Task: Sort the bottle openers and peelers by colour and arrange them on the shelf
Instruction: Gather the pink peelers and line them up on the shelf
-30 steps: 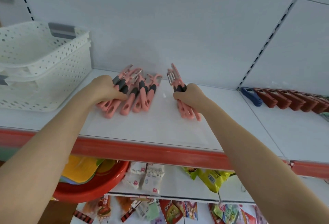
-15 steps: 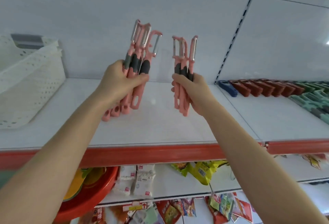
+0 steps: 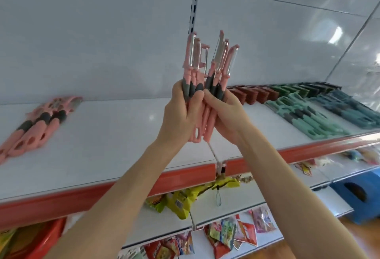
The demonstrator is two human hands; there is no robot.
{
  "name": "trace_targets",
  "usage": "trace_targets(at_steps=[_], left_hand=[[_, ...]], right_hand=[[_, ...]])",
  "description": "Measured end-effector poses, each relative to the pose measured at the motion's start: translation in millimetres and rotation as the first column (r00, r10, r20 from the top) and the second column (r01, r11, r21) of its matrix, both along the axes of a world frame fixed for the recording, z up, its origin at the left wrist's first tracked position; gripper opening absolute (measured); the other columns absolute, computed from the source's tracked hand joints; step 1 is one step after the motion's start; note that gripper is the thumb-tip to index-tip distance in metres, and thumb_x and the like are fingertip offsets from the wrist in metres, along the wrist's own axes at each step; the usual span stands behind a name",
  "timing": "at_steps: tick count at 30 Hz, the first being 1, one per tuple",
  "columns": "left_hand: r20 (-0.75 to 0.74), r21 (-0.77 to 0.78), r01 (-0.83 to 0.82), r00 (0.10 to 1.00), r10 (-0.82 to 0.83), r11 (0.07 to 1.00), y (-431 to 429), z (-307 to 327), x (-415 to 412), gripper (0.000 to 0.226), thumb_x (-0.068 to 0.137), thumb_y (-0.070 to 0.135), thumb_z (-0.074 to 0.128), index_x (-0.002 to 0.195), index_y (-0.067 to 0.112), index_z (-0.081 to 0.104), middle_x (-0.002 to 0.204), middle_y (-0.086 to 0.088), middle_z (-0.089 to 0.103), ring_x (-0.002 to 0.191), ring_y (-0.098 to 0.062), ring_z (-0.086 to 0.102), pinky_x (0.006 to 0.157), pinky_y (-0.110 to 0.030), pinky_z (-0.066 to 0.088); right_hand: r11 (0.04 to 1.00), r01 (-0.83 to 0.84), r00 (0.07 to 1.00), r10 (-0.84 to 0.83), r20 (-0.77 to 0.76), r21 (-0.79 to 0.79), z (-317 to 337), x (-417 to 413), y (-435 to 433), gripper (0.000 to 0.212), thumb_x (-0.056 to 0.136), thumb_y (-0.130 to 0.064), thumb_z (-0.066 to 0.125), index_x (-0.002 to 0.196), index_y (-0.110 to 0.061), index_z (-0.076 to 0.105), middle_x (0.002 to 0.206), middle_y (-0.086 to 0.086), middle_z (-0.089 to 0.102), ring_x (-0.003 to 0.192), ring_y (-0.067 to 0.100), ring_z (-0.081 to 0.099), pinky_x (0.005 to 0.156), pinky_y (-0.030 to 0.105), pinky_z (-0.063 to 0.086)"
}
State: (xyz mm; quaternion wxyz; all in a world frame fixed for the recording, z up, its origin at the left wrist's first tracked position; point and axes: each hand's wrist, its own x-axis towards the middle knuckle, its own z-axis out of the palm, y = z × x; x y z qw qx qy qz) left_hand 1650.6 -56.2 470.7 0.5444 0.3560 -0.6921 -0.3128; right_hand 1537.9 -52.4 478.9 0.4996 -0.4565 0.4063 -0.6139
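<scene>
Both hands hold pink peelers with grey grips upright above the white shelf [image 3: 115,141]. My left hand [image 3: 181,114] grips one bunch of pink peelers [image 3: 194,61]. Pressed against it, my right hand [image 3: 226,114] grips a second bunch of pink peelers [image 3: 223,61]. The blades point up and the two bunches touch. More pink peelers [image 3: 39,123] lie on the shelf at the left. Along the shelf at the right lie rows of dark red bottle openers [image 3: 257,94], green peelers [image 3: 304,114] and blue-green peelers [image 3: 353,110].
The shelf has a red front edge [image 3: 82,195]. Below it a lower shelf holds snack packets [image 3: 185,199] and a red basin [image 3: 41,238] at the left. A blue stool [image 3: 357,201] stands on the floor at the lower right.
My two hands have come together, so the two bunches of pink peelers now touch. The view has swung right; the white baskets are out of sight and more of the sorted rows shows.
</scene>
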Motion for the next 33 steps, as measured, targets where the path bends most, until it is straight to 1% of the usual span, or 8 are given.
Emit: trace_targets(at_steps=[4,8,12,15,19,24,30,33], left_hand=[[0.023,-0.034,0.008,1.0,-0.008,0.999,-2.7,-1.5,-66.7,0.015,0.101,0.023,0.03,0.114,0.021,0.036,0.086,0.017,0.051,0.072,0.011,0.055,0.064,-0.002,0.043],[0.014,0.004,0.009,1.0,-0.009,1.0,-4.3,-7.4,-107.9,0.026,0.099,0.017,0.037,0.124,0.009,0.043,0.091,0.02,0.049,0.08,0.013,0.052,0.072,-0.001,0.041],[0.067,0.075,-0.072,0.996,0.067,0.995,-3.7,-26.4,-117.9,0.022,0.096,0.013,0.046,0.116,0.007,0.049,0.084,0.015,0.052,0.073,0.012,0.052,0.065,0.0,0.039],[0.11,0.08,-0.11,0.989,0.101,0.991,1.6,-35.8,-116.9,0.018,0.093,0.011,0.051,0.109,0.016,0.047,0.084,0.017,0.051,0.074,0.007,0.051,0.066,-0.001,0.039],[0.153,0.096,-0.114,0.983,0.098,0.989,5.8,-34.9,-116.9,0.028,0.089,0.009,0.057,0.113,0.02,0.046,0.091,0.015,0.055,0.077,0.003,0.053,0.069,-0.004,0.044],[0.148,0.054,-0.153,0.979,0.143,0.987,2.6,-25.6,-119.7,0.033,0.085,0.006,0.062,0.117,0.007,0.052,0.097,0.008,0.056,0.09,-0.008,0.055,0.077,-0.004,0.042],[0.278,0.149,-0.109,0.959,0.064,0.983,-4.9,-25.0,-115.4,0.033,0.084,0.013,0.065,0.115,0.008,0.056,0.092,0.008,0.058,0.083,-0.006,0.057,0.073,-0.009,0.047],[0.259,0.269,-0.04,0.965,-0.032,0.962,-13.4,-18.1,-112.3,0.032,0.081,0.013,0.068,0.112,0.011,0.058,0.096,0.0,0.065,0.086,-0.014,0.064,0.075,-0.025,0.055]], right_hand=[[0.997,0.036,0.996,-0.042,-0.083,-0.075,6.2,-69.3,3.4,0.013,0.093,-0.004,0.05,0.103,-0.007,0.057,0.09,0.004,0.067,0.083,0.015,0.067,0.081,0.032,0.056],[0.994,0.024,0.971,-0.049,-0.232,-0.111,0.6,-121.5,-1.0,0.019,0.091,-0.01,0.055,0.11,-0.006,0.054,0.096,0.013,0.062,0.088,0.023,0.062,0.084,0.04,0.052],[0.991,-0.047,0.907,-0.009,-0.422,-0.124,-20.2,-141.0,-3.9,0.014,0.092,-0.008,0.054,0.106,-0.01,0.054,0.077,0.007,0.061,0.058,0.008,0.061,0.054,0.022,0.05],[0.988,-0.108,0.884,0.046,-0.465,-0.107,-34.5,-144.7,-2.8,0.015,0.092,-0.006,0.053,0.102,-0.018,0.053,0.074,0.004,0.059,0.054,0.007,0.057,0.049,0.023,0.048],[0.98,-0.155,0.901,0.089,-0.425,-0.122,-37.4,-144.3,-2.8,0.021,0.092,-0.003,0.052,0.102,-0.022,0.053,0.08,-0.003,0.061,0.064,0.001,0.061,0.059,0.018,0.049],[0.976,-0.172,0.89,0.097,-0.446,-0.131,-32.4,-150.9,-6.3,0.016,0.093,-0.002,0.051,0.109,-0.004,0.051,0.06,-0.006,0.063,0.05,0.004,0.059,0.048,0.016,0.045],[0.979,-0.192,0.879,0.138,-0.457,-0.073,-30.3,-154.6,-4.1,0.025,0.089,-0.002,0.055,0.097,-0.026,0.056,0.084,-0.01,0.064,0.073,-0.007,0.061,0.069,0.01,0.047],[0.976,-0.22,0.871,0.199,-0.449,0.005,-24.2,-157.6,-7.2,0.026,0.088,-0.003,0.057,0.101,-0.026,0.057,0.088,-0.011,0.066,0.081,-0.002,0.064,0.074,0.015,0.049]])
